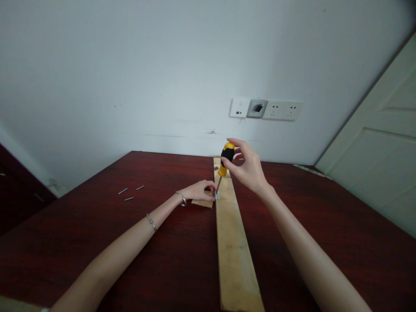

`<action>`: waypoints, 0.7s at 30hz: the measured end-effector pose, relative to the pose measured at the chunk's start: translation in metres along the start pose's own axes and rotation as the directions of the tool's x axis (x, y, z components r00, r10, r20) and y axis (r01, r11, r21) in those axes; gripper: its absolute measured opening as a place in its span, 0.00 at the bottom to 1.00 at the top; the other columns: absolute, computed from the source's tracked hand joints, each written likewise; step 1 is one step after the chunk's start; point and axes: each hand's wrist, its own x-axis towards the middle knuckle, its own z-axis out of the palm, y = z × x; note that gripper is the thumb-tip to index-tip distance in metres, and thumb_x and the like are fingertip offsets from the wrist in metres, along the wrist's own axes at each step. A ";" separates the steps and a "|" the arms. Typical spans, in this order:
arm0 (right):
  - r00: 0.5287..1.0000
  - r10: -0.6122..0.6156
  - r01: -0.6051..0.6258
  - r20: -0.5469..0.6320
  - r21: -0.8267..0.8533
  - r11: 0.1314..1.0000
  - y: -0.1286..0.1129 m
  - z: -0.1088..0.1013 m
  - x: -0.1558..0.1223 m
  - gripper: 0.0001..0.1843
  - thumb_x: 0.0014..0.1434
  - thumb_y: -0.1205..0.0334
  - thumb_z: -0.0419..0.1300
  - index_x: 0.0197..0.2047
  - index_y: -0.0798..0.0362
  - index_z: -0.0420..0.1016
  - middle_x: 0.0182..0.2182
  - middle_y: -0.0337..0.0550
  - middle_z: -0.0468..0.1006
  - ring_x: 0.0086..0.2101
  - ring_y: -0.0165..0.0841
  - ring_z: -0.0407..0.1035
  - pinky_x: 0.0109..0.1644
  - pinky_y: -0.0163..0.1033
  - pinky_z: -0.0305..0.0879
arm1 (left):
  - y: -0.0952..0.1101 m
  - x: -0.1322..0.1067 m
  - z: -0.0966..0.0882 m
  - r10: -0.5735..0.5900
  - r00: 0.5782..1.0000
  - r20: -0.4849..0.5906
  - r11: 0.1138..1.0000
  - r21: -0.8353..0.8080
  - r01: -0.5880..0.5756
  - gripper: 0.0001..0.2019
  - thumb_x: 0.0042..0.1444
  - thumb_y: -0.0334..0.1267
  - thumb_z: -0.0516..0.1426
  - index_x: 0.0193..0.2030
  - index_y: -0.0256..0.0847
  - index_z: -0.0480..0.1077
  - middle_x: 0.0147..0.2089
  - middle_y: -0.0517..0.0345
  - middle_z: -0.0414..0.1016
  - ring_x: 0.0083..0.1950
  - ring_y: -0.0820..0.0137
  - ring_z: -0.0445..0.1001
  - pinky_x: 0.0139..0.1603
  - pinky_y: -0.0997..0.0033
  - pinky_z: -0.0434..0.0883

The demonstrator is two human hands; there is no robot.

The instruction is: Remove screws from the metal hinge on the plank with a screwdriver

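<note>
My right hand [248, 167] grips a yellow and black screwdriver [228, 151] by its handle, its shaft slanting down to the left. The tip meets a small metal bracket [217, 196] at the left edge of a long wooden plank [232, 242]. My left hand [201, 190], with two bracelets on the wrist and forearm, has its thumb and fingers pinched at the bracket. Under that hand a small thin piece of wood [202, 203] lies against the plank's left side. Whether a screw sits under the tip is too small to tell.
Three loose screws [129, 199] lie on the dark red tabletop [156, 264] to the left. The plank runs from the near edge to the white wall [162, 78]. Sockets [282, 111] are on the wall, a door [386, 130] stands at right, and a thin strip [312, 171] lies at the back right.
</note>
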 end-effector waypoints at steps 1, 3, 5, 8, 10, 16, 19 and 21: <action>1.000 0.002 -0.002 -0.016 0.002 1.000 0.000 -0.001 0.001 0.24 0.55 0.61 0.61 0.56 0.47 0.67 0.47 0.47 0.74 0.35 0.35 0.70 0.36 0.43 0.73 | -0.001 0.000 0.000 -0.004 1.000 0.000 1.000 0.016 0.004 0.15 0.46 0.36 0.66 0.40 0.38 0.71 0.40 0.59 0.72 0.42 0.69 0.70 0.46 0.71 0.66; 0.999 0.009 -0.009 -0.049 0.004 1.000 0.000 -0.004 0.002 0.24 0.55 0.61 0.61 0.55 0.48 0.67 0.46 0.46 0.74 0.34 0.34 0.70 0.35 0.42 0.73 | -0.001 0.000 -0.001 -0.001 1.000 0.000 0.999 0.054 0.001 0.17 0.44 0.37 0.67 0.42 0.38 0.71 0.41 0.58 0.71 0.44 0.68 0.69 0.47 0.70 0.66; 0.997 0.010 -0.009 -0.081 0.007 1.000 0.000 -0.008 0.004 0.23 0.54 0.60 0.62 0.54 0.49 0.68 0.46 0.47 0.74 0.35 0.34 0.70 0.34 0.42 0.73 | 0.000 -0.001 -0.002 0.027 1.000 -0.009 0.997 0.074 -0.026 0.21 0.43 0.39 0.68 0.44 0.39 0.71 0.44 0.57 0.70 0.47 0.66 0.67 0.50 0.69 0.65; 0.992 0.034 -0.033 -0.122 0.012 0.999 0.003 -0.015 0.006 0.23 0.53 0.60 0.62 0.54 0.49 0.69 0.47 0.47 0.74 0.36 0.35 0.70 0.33 0.41 0.74 | 0.004 -0.001 -0.003 0.064 0.997 -0.050 0.995 0.076 -0.060 0.24 0.44 0.42 0.68 0.48 0.39 0.70 0.48 0.54 0.69 0.50 0.66 0.66 0.53 0.68 0.65; 0.986 0.070 -0.070 -0.150 0.009 0.998 0.007 -0.019 0.007 0.23 0.53 0.61 0.62 0.53 0.48 0.69 0.47 0.47 0.74 0.36 0.35 0.70 0.32 0.41 0.73 | 0.007 0.000 -0.003 0.076 0.996 -0.051 0.993 0.089 -0.071 0.20 0.46 0.42 0.67 0.46 0.38 0.72 0.46 0.54 0.70 0.48 0.67 0.67 0.53 0.68 0.64; 0.976 0.103 -0.109 -0.194 -0.023 0.994 0.017 -0.025 0.008 0.23 0.51 0.63 0.62 0.52 0.49 0.71 0.48 0.47 0.75 0.35 0.34 0.69 0.28 0.38 0.72 | 0.016 0.004 0.002 0.112 0.993 -0.019 0.991 0.068 -0.111 0.06 0.51 0.37 0.65 0.33 0.37 0.76 0.35 0.56 0.75 0.40 0.69 0.71 0.46 0.71 0.65; 0.977 0.092 -0.102 -0.192 -0.040 0.994 0.020 -0.023 0.008 0.23 0.51 0.63 0.62 0.52 0.50 0.71 0.48 0.48 0.74 0.35 0.34 0.68 0.27 0.36 0.72 | 0.015 0.004 0.003 0.104 0.994 -0.031 0.992 0.080 -0.102 0.05 0.51 0.36 0.65 0.32 0.37 0.76 0.35 0.56 0.75 0.40 0.70 0.71 0.46 0.71 0.65; 0.981 0.081 -0.091 -0.176 -0.045 0.995 0.022 -0.020 0.007 0.23 0.51 0.63 0.62 0.52 0.51 0.71 0.47 0.48 0.75 0.35 0.33 0.68 0.27 0.37 0.72 | 0.014 0.004 0.004 0.093 0.995 -0.037 0.990 0.107 -0.089 0.05 0.50 0.35 0.66 0.32 0.37 0.76 0.35 0.57 0.75 0.40 0.70 0.71 0.46 0.71 0.65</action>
